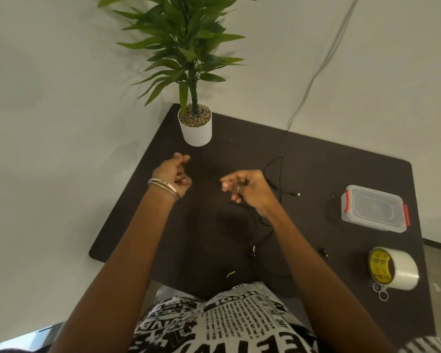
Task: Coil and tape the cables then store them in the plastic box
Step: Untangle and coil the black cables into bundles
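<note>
Thin black cables [275, 164] lie tangled on the black table [329, 159], one ending in a small plug [297, 194]. My left hand [172, 174] and my right hand [248, 191] are raised above the table, a short way apart. Both have their fingers curled and pinch a black cable that runs between them. It is hard to make out against the dark top. A loop [229, 207] hangs below my right hand. The clear plastic box [374, 208] with red clasps sits lidded at the right. A clear tape roll [397, 270] stands nearer me.
A potted plant [195, 131] in a white pot stands at the table's far left corner, close to my left hand. Metal rings [381, 291] lie beside the tape. More cable ends [252, 250] lie near the front edge. A grey cord [316, 72] runs down the wall.
</note>
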